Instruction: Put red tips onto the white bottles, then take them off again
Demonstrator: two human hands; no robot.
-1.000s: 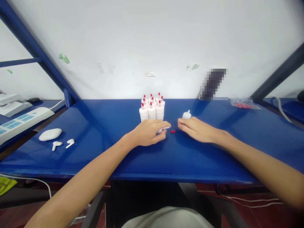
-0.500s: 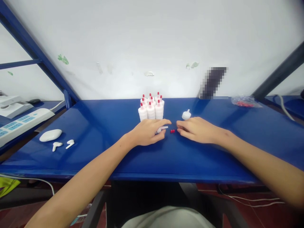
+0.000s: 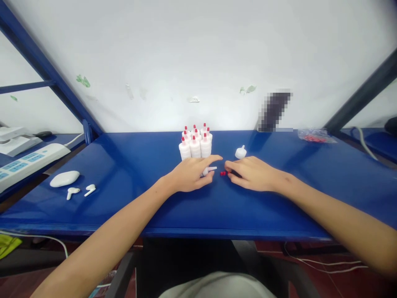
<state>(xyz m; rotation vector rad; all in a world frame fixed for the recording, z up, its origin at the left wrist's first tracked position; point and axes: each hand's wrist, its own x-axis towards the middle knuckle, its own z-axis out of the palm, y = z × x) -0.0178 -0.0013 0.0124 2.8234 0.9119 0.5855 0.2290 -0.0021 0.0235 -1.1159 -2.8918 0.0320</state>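
9 capped btls (image 3: 194, 147); L hand (image 3: 192, 174): 1 nozzle (image 3: 212, 168) (+2 earbuds (image 3: 90, 188)).

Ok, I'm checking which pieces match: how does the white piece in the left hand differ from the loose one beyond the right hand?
The held piece is in the left hand, which partly hides it; the loose piece is on the table, unheld. The held piece's nozzle points rightward; the loose piece's points upward in the picture. Both are whitish, with bare nozzles.
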